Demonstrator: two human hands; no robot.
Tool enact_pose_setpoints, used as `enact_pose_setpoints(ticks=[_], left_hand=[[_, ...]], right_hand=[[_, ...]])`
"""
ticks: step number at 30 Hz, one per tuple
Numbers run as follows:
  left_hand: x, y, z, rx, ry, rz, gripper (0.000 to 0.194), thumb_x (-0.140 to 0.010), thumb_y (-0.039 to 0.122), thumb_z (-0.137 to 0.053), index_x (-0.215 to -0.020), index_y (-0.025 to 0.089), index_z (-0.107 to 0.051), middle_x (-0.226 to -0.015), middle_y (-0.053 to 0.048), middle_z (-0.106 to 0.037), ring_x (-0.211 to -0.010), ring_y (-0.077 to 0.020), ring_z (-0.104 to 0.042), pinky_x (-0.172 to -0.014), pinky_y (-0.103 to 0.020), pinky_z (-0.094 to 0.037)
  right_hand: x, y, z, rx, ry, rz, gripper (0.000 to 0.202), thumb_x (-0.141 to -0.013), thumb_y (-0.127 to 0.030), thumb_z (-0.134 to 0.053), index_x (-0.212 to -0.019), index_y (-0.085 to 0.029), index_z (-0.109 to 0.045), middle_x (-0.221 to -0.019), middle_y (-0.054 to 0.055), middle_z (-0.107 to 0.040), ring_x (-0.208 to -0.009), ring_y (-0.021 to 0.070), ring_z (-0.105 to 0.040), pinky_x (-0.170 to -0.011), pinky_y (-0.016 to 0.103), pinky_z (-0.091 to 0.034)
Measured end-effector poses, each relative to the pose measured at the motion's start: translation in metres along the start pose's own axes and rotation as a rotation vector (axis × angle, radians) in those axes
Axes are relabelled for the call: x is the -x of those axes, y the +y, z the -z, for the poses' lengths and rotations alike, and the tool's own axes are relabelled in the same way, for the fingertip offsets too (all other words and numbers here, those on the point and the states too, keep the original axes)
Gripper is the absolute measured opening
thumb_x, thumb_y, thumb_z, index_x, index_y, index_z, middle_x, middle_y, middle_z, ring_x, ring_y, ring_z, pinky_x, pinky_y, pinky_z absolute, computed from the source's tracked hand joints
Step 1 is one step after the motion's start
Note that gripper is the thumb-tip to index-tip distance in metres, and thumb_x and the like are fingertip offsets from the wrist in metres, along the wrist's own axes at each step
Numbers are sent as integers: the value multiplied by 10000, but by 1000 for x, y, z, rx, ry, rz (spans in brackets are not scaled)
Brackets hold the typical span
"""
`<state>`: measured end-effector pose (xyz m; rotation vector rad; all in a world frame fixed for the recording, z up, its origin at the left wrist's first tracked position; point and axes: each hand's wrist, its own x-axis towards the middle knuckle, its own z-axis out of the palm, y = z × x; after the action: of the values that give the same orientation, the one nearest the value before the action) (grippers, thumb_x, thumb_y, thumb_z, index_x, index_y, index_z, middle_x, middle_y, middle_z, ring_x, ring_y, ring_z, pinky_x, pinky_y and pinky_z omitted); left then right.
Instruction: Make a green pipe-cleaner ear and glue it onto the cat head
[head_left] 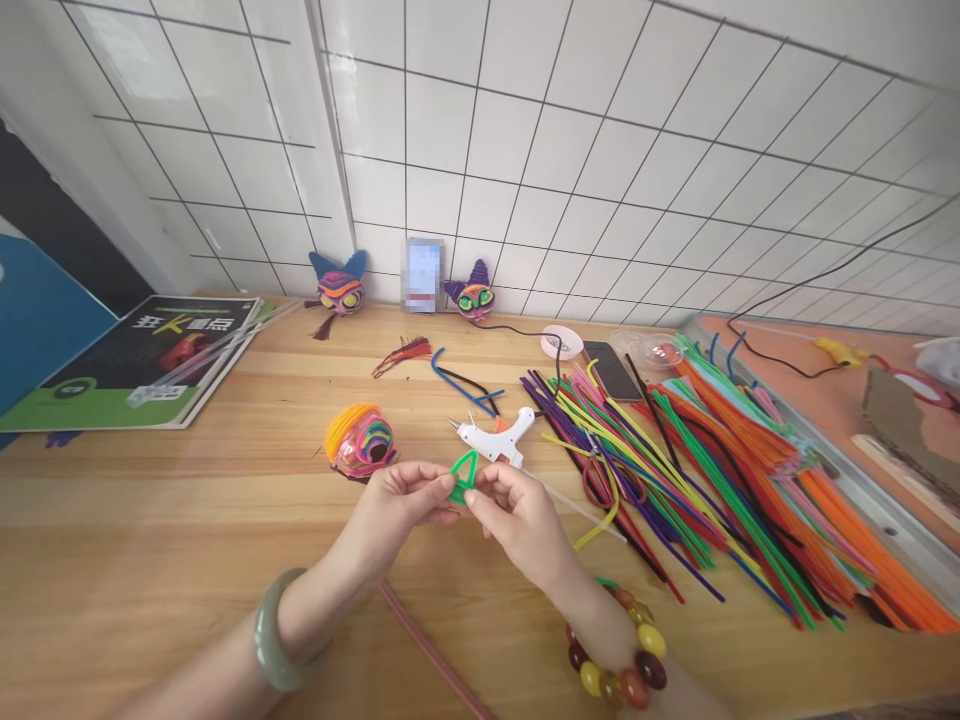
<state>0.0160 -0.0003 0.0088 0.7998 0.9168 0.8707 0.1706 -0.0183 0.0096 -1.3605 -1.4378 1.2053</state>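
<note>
Two hands are brought together around one small green loop, which is pinched from the left by the left hand and from the right by the right hand. Fingers are closed narrow on both sides, with the thumbs pressed at the loop's lower corners. The loop is held above the table, bent to a pointed shape; its long axis is directed away from the body, tip outward and slightly right. Neither hand is clearly nearer, since the loop is gripped between them.

Just beyond the tip, a white glue gun is laid, its nozzle turned left. By it, the outward path from the loop is partly blocked. Forward and left, nearer the left hand, a striped ball is set. To the right, coloured stems are spread in a heap. Farther back, a blue stem is seen, bent and lying flat.
</note>
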Motion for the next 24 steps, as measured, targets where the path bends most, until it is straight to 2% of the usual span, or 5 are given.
enact_pose_setpoints(ticks=[8, 14, 18, 24], left_hand=[[-2, 1, 0, -50, -6, -13, 198, -672, 298, -677, -769, 126, -672, -717, -48, -689, -638, -137, -622, -642, -250, -520], [-1, 3, -2, -89, 7, -26, 209, -626, 307, -708, -726, 127, -671, -656, -36, -684, -596, -138, -616, -614, -250, -515], [0, 1, -2, -68, -2, -32, 193, -648, 309, -691, -722, 132, -664, -662, -35, -685, -619, -142, -619, -622, -251, -513], [-2, -1, 1, 14, -17, 34, 187, -674, 286, -682, -763, 124, -659, -701, -39, -686, -627, -122, -619, -636, -238, -521]], right_hand=[[-4, 0, -1, -202, -102, -98, 121, -721, -247, -548, -786, -145, -545, -656, -14, -536, -440, 57, -427, -383, 180, -357], [-3, -3, -1, -186, -107, -97, 111, -721, -235, -522, -774, -140, -540, -609, -31, -511, -406, 47, -412, -371, 173, -344], [-4, -3, -2, -171, -93, -80, 91, -717, -215, -511, -768, -146, -540, -583, -43, -491, -405, 51, -407, -373, 175, -342], [-4, 1, -3, -134, -100, -55, 100, -745, -223, -503, -804, -148, -534, -602, -36, -501, -428, 64, -427, -386, 182, -370]])
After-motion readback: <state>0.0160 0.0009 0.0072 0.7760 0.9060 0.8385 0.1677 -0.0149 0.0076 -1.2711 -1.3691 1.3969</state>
